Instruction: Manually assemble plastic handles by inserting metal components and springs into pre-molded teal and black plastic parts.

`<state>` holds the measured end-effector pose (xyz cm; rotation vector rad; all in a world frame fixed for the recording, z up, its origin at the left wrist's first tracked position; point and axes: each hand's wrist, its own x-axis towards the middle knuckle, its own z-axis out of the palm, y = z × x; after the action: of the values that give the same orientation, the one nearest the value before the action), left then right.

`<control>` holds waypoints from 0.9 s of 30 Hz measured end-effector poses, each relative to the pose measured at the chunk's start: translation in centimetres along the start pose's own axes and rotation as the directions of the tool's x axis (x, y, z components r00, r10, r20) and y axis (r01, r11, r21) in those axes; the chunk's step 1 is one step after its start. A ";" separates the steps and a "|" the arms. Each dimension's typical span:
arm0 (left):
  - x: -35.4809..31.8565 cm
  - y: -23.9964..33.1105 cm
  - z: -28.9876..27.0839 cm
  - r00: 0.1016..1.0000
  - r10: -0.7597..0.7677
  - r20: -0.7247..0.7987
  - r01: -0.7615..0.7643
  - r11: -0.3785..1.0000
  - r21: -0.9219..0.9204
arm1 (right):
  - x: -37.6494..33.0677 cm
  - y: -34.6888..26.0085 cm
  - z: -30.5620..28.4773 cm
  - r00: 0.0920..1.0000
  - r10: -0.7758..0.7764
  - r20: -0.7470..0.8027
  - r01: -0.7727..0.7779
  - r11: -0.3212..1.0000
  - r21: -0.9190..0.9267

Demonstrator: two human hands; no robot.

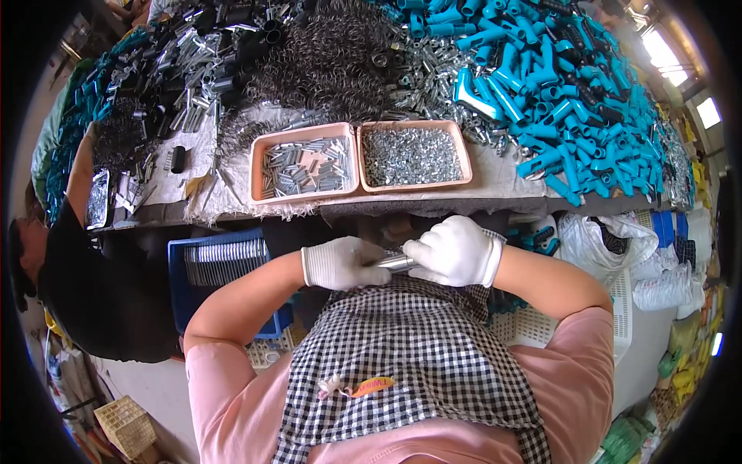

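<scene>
My left hand [344, 261], in a white knit glove, closes around one end of a shiny metal tube [396, 264]. From the other side my right hand [454, 251], gloved the same way, has its fingers wrapped over the tube's other end. Both hands are close together in front of my checked apron, just off the table's near edge. Only the middle of the tube shows; the gloves hide its ends. Beyond the hands stand two pink trays: the left tray [305, 196] holds small metal pins, the right tray [417, 185] tiny metal pieces.
Piles of black springs [328, 58] and teal plastic handles [553, 100] cover the table's far side. A blue crate [179, 290] with stacked metal parts sits below at left. Beside it is another person [100, 286] in black. White sacks [610, 240] lie at right.
</scene>
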<state>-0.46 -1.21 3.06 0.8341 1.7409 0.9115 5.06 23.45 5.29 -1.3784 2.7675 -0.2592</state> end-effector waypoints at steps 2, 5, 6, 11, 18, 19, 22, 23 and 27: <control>-0.3 0.2 0.5 0.991 0.091 -0.096 -0.068 0.972 0.226 | 0.0 -0.3 0.6 0.996 0.084 0.016 -0.085 0.988 0.127; -0.4 0.3 1.6 0.958 0.226 -0.178 -0.093 0.828 0.553 | 0.4 -0.2 1.2 0.935 0.260 0.240 -0.346 0.813 0.468; -0.4 0.8 1.9 0.953 0.209 -0.219 -0.014 0.753 0.658 | 0.5 0.0 0.9 0.813 0.320 0.486 -0.582 0.475 0.660; -0.4 0.3 2.4 0.900 0.327 -0.289 0.058 0.567 0.822 | 0.4 0.0 0.5 0.616 0.194 0.764 -0.740 -0.191 0.645; -0.2 -0.8 1.0 0.948 0.201 -0.247 -0.044 0.850 0.524 | -0.3 0.4 1.4 0.996 0.074 -0.056 -0.075 0.997 -0.017; -0.1 -0.9 1.0 0.950 0.203 -0.239 -0.059 0.864 0.500 | -0.4 0.3 1.8 0.996 0.073 -0.054 -0.074 0.997 -0.013; 0.1 -0.6 1.3 0.949 0.209 -0.237 -0.056 0.849 0.525 | -0.4 0.3 2.3 0.991 0.131 -0.023 -0.129 0.990 0.055; 0.1 -0.4 1.5 0.945 0.212 -0.247 -0.033 0.818 0.574 | -0.4 0.3 2.3 0.981 0.192 0.017 -0.192 0.970 0.150; -0.1 0.4 2.1 0.934 0.224 -0.279 0.025 0.737 0.675 | -0.5 1.0 3.3 0.911 0.285 0.297 -0.401 0.776 0.487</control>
<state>1.56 -0.66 2.87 1.3043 2.4181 0.4882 4.96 23.99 1.87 -0.6963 2.4249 -0.7582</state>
